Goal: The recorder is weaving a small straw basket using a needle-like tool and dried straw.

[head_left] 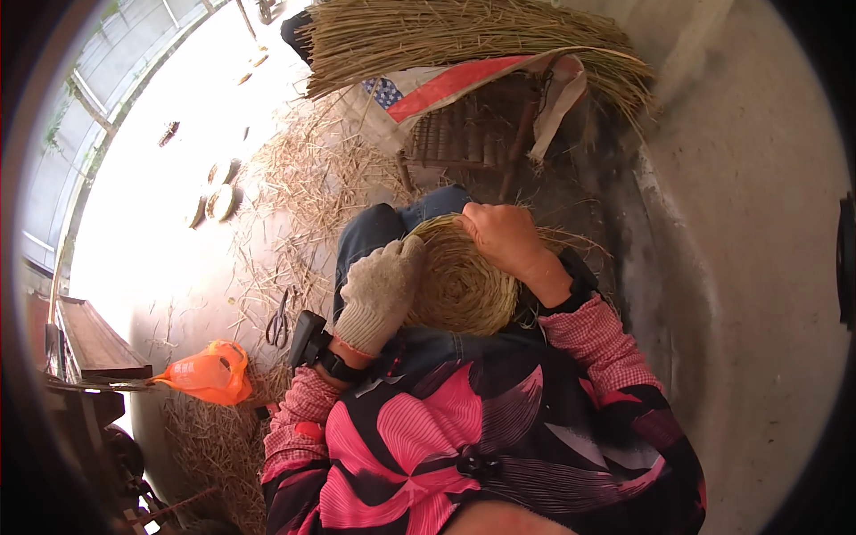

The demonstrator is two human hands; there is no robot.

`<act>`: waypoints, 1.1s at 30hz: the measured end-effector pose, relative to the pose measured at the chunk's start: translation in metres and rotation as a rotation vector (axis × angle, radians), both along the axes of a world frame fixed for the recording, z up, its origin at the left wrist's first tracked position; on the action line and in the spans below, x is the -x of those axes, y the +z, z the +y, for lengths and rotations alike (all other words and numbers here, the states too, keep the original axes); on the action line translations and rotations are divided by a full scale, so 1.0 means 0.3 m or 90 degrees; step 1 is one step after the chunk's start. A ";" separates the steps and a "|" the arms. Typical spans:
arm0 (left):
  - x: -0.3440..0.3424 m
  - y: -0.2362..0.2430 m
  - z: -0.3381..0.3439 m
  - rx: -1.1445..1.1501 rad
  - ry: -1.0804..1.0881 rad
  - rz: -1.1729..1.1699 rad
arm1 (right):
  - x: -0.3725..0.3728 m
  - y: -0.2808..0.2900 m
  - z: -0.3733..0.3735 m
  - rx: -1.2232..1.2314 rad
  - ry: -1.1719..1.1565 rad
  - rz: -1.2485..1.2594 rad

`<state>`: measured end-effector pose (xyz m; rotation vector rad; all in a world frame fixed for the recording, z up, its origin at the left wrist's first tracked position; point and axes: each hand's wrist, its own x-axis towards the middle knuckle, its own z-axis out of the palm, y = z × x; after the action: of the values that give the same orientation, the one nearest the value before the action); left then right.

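Observation:
A round coiled straw piece [462, 290], woven in a spiral, rests on my lap. My left hand [385, 285], in a pale knitted glove, is closed on its left rim, with the fingertips at the upper left edge. Bare, my right hand [506, 239] pinches the far rim at the upper right. Loose straw ends [571, 239] stick out to the right beneath that hand. The fingers of both hands are partly hidden, so I cannot make out the exact strand between them.
Ahead, a bundle of long straw [473, 36] lies over a sack cloth [464, 85] on a small bamboo chair [459, 138]. Scissors [278, 321] lie on the straw-littered floor to my left, near an orange plastic bag [214, 373]. A concrete wall [758, 223] rises on the right.

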<state>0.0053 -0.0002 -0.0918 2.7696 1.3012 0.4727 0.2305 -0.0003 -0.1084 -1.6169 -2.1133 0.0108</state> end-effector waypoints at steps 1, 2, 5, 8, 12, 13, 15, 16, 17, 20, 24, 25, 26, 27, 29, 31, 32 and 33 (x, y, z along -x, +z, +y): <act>0.000 0.004 -0.002 0.004 0.003 0.003 | 0.001 0.001 0.000 0.007 -0.008 -0.003; 0.001 0.008 -0.003 0.008 0.006 0.007 | 0.001 0.000 0.000 0.006 -0.007 -0.003; 0.001 0.021 -0.008 0.011 0.009 0.017 | 0.003 0.000 0.000 0.003 -0.005 -0.002; -0.001 0.030 -0.010 0.009 0.005 0.032 | 0.004 0.002 0.000 0.002 -0.006 -0.001; -0.014 0.058 -0.012 0.020 -0.001 0.040 | 0.004 0.002 -0.001 0.015 -0.010 -0.013; -0.018 0.067 -0.008 0.028 -0.017 0.053 | 0.005 0.001 -0.002 0.017 -0.009 -0.018; -0.037 0.074 -0.001 0.036 -0.030 0.066 | 0.014 0.000 -0.002 0.012 0.000 -0.030; -0.053 0.072 0.003 0.024 -0.032 0.079 | 0.020 0.000 -0.002 0.005 0.010 -0.041; -0.059 0.069 0.003 0.011 -0.034 0.092 | 0.028 -0.001 -0.006 0.006 0.013 -0.041; -0.056 0.063 0.014 0.016 -0.045 0.083 | 0.039 0.004 -0.010 0.004 0.005 -0.054; -0.037 0.088 0.004 0.044 -0.031 0.075 | 0.030 0.002 -0.011 -0.030 0.020 -0.043; -0.034 0.088 -0.001 0.040 -0.025 0.073 | 0.029 0.001 -0.009 -0.044 0.028 -0.045; -0.030 0.087 -0.007 0.036 -0.020 0.072 | 0.030 0.003 -0.013 -0.044 0.028 -0.044; -0.024 0.087 -0.009 0.035 -0.019 0.072 | 0.032 0.006 -0.014 -0.036 0.024 -0.041; -0.011 0.084 -0.015 0.044 -0.014 0.067 | 0.032 0.006 -0.012 -0.028 0.021 -0.039; -0.001 0.078 -0.018 0.023 -0.016 0.068 | 0.024 -0.002 -0.008 -0.008 0.002 -0.033; 0.001 0.076 -0.018 0.003 -0.016 0.069 | 0.022 -0.002 -0.009 -0.008 0.001 -0.033; 0.004 0.078 -0.020 0.002 -0.014 0.070 | 0.025 0.001 -0.010 -0.007 -0.002 -0.028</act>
<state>0.0041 -0.0063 -0.0685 2.8407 1.2899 0.3194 0.2229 -0.0033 -0.1080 -1.6271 -2.1407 -0.0387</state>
